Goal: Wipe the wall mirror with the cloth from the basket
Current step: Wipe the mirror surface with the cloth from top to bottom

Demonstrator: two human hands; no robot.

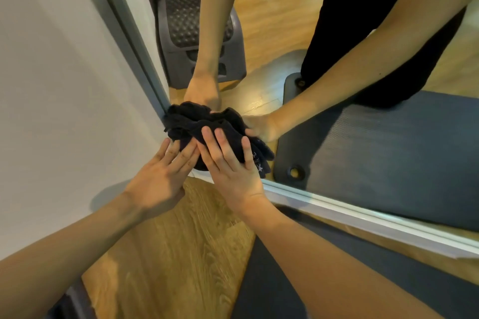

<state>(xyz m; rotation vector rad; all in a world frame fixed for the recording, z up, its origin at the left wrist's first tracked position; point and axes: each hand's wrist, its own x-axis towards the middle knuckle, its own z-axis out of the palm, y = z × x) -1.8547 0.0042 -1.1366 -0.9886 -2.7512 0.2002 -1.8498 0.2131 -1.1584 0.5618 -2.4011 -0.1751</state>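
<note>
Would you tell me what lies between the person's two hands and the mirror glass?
In the head view, the bunched dark cloth lies between both hands and the mirror, pressed near its bottom-left corner.

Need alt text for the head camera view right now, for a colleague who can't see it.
Both hands press a bunched black cloth against the lower left corner of the wall mirror, left hand beside right hand, fingers fairly straight. The glass reflects the arms, a dark floor mat and a wicker basket on a grey stool.
</note>
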